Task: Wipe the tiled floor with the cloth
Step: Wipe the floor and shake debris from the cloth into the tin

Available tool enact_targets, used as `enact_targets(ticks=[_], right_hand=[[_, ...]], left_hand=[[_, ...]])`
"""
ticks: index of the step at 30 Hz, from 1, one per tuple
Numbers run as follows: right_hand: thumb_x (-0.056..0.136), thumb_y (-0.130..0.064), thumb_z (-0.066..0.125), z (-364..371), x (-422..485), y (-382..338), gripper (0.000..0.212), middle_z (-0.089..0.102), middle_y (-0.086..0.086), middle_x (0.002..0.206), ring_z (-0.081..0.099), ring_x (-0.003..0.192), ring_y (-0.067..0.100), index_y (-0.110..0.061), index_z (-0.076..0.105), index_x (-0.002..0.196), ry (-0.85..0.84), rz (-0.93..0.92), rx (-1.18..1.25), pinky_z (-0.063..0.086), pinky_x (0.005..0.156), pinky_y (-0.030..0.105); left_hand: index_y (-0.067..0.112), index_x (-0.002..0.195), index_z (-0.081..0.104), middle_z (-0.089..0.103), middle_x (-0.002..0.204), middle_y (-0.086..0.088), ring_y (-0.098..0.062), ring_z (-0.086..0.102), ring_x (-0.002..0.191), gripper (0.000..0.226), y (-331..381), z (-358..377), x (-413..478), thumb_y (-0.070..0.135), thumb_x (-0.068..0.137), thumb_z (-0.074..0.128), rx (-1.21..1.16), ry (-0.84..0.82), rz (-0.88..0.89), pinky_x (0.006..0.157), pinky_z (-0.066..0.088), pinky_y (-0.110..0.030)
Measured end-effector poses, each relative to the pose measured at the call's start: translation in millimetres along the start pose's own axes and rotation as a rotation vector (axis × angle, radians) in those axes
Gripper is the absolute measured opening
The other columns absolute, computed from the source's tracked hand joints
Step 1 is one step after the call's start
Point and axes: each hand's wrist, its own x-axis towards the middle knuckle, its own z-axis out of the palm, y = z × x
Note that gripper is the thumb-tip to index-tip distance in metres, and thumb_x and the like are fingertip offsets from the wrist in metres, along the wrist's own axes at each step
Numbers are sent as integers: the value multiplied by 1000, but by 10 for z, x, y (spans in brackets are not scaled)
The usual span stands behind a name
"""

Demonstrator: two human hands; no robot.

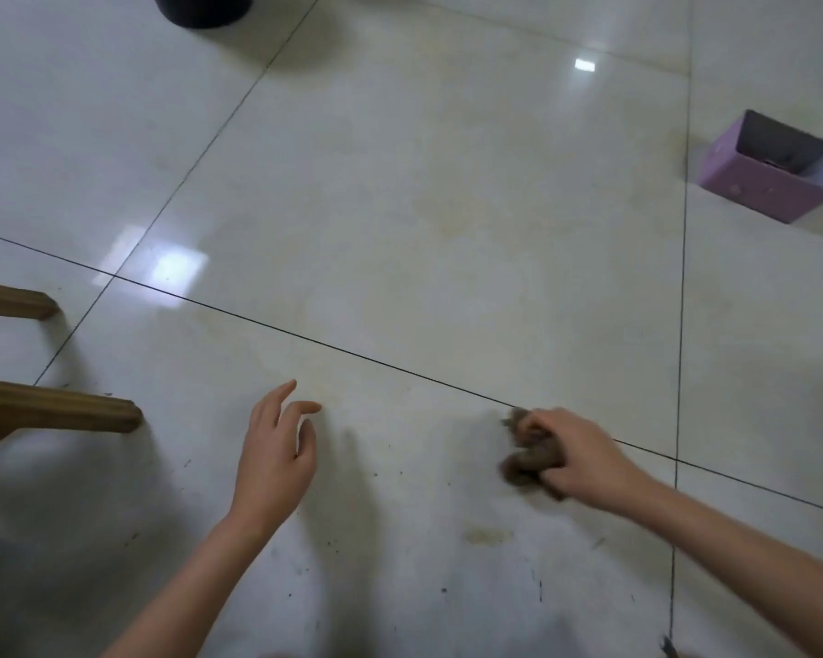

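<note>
A glossy cream tiled floor [400,206] with dark grout lines fills the view. My right hand [576,455] grips a crumpled brown cloth [526,460] and holds it down on the tile just below a grout line. My left hand [276,453] hovers over the floor to the left, fingers relaxed and spread, holding nothing. Small dark specks and a yellowish smear [488,535] lie on the tile near me, between my two arms.
Wooden furniture legs [67,413] jut in from the left edge. An open purple cardboard box [770,182] stands on the floor at the right. A dark round container [203,7] sits at the top left.
</note>
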Motion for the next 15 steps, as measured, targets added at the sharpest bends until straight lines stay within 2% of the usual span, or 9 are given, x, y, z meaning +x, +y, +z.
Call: enact_targets(ticks=[3, 5, 6, 7, 9, 10, 12, 15], right_hand=[[69, -3, 68, -271, -440, 809, 48, 56, 5, 120, 57, 109, 25, -19, 60, 114, -67, 192, -154, 42, 86, 28], [69, -1, 68, -125, -733, 1144, 61, 46, 8, 143, 50, 124, 32, -15, 57, 127, -24, 204, -172, 37, 104, 29], [75, -8, 69, 58, -825, 1209, 64, 36, 8, 150, 40, 134, 39, -13, 51, 136, 21, 162, -170, 28, 112, 33], [85, -24, 67, 290, -860, 1188, 67, 21, 8, 156, 23, 143, 42, -15, 39, 144, 72, 126, -170, 17, 116, 37], [95, -58, 37, 782, -762, 859, 70, -10, 7, 159, -11, 147, 37, -25, 12, 151, 124, 87, -187, -3, 119, 41], [93, -64, 25, 987, -631, 591, 72, -13, 9, 158, -15, 146, 37, -24, 9, 151, 173, 59, -197, -4, 120, 44], [93, -58, 23, 1288, -307, -49, 71, 0, 14, 160, -4, 146, 41, -19, 20, 152, 281, -36, -178, 4, 118, 50], [98, -42, 32, 1502, 83, -709, 58, 21, 7, 159, 18, 146, 37, -20, 31, 151, 356, -217, -151, 21, 118, 51]], left_hand=[[5, 111, 64, 43, 144, -13, -29, 33, 135, 23, 15, 70, 16, -1, 91, 54, 72, -59, 11, 103, 37, -42], [2, 112, 63, 44, 142, -17, -34, 36, 134, 25, 22, 119, 27, -3, 89, 55, 103, -81, 37, 105, 37, -46], [1, 112, 62, 45, 141, -19, -37, 37, 133, 26, 24, 150, 29, -5, 88, 55, 122, -88, 61, 105, 37, -48], [0, 113, 61, 45, 140, -21, -39, 37, 133, 27, 28, 184, 25, -5, 87, 54, 146, -92, 82, 106, 37, -50], [0, 119, 58, 43, 143, -21, -40, 34, 136, 30, 42, 247, 20, 1, 90, 49, 202, -92, 107, 109, 33, -50], [1, 122, 57, 41, 145, -21, -39, 31, 138, 34, 57, 277, 23, 7, 90, 44, 222, -91, 112, 111, 31, -49], [1, 126, 55, 39, 147, -20, -37, 29, 140, 42, 88, 320, 15, 16, 90, 38, 244, -95, 125, 113, 27, -47], [1, 130, 53, 39, 148, -21, -38, 30, 140, 51, 145, 359, 26, 26, 92, 29, 293, -118, 180, 112, 28, -49]])
